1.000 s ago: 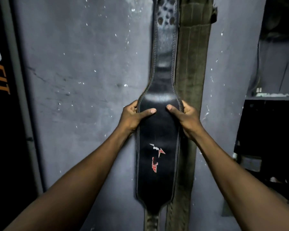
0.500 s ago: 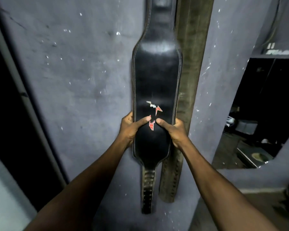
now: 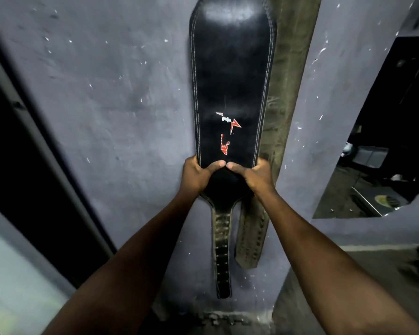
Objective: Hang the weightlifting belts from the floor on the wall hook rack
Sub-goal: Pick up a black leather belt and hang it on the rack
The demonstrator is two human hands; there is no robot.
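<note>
Wide black leather weightlifting belt with white stitching and red-white logo (image 3: 230,76) hangs flat against grey-purple plaster wall (image 3: 121,97), narrow perforated tail down. Olive-brown suede belt (image 3: 279,97) hangs just behind, to its right, partly covered. Left hand (image 3: 198,176) and right hand (image 3: 253,176) clasp black belt's lower edges, thumbs across front, tips nearly touching. Dark opening (image 3: 382,141) at right.
</note>
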